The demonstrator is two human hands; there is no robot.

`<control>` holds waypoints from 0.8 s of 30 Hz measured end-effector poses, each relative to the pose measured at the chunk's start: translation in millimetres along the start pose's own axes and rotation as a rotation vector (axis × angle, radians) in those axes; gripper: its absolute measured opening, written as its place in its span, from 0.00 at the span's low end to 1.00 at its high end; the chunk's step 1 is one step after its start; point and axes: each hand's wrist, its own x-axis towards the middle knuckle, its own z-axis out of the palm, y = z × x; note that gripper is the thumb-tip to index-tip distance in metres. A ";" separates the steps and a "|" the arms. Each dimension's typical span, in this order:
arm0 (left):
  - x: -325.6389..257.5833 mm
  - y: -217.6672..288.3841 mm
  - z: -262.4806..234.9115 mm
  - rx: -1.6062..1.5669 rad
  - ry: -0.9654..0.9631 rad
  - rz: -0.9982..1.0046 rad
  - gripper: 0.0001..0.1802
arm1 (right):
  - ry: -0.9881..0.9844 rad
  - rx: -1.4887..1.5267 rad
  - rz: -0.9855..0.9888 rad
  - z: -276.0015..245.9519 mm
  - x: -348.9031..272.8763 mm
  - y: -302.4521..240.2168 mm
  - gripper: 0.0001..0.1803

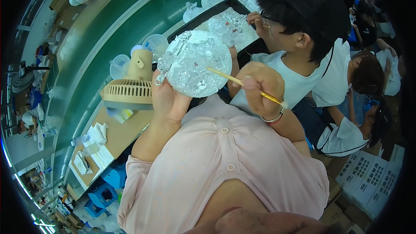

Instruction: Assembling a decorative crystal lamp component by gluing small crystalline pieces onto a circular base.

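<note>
My left hand (170,99) grips the lower left edge of a round, clear, bumpy decorated disc (197,67), holding it up before my chest. Its surface glistens, with small red specks near the middle. In my right hand (262,89) is a thin yellow stick (225,76), pinched between thumb and fingers. One end points at the disc's face; whether it touches, I cannot tell. The other end, by my wrist, looks pale and tufted. A bracelet circles my right wrist.
A beige fan (130,91) stands left of my left hand, by clear plastic cups (119,66). Behind the disc lies a black tray (232,3) of clear pieces. A co-worker in a black cap (305,4) sits close on the right. Blue stools (104,195) are lower left.
</note>
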 end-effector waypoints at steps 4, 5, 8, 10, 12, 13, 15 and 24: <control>-4.0 -0.6 0.3 0.026 -0.073 0.003 0.26 | 0.082 0.041 0.029 1.9 3.3 -2.1 0.05; -5.4 -0.3 -0.3 0.013 -0.109 -0.012 0.26 | 0.070 -0.004 -0.021 3.1 5.8 -2.2 0.05; -9.2 2.2 -5.7 -0.065 -0.224 -0.049 0.26 | 0.001 0.038 -0.003 -2.5 2.9 -4.5 0.05; -9.7 3.0 -5.9 -0.052 -0.111 -0.033 0.26 | 0.045 0.118 0.047 -3.6 -1.9 -6.3 0.05; -9.8 4.3 -7.5 -0.037 0.001 -0.012 0.26 | 0.113 0.127 -0.005 -3.5 -0.2 -6.9 0.05; -9.5 5.0 -10.6 -0.074 -0.096 -0.045 0.25 | 0.117 0.126 -0.002 -2.6 2.0 -7.4 0.05; -9.2 4.5 -13.3 -0.110 -0.192 -0.079 0.25 | 0.060 0.014 -0.067 0.4 5.5 -8.4 0.06; -8.3 -0.4 -11.4 -0.083 -0.192 -0.051 0.24 | 0.073 0.025 -0.067 -4.6 -2.0 -8.9 0.06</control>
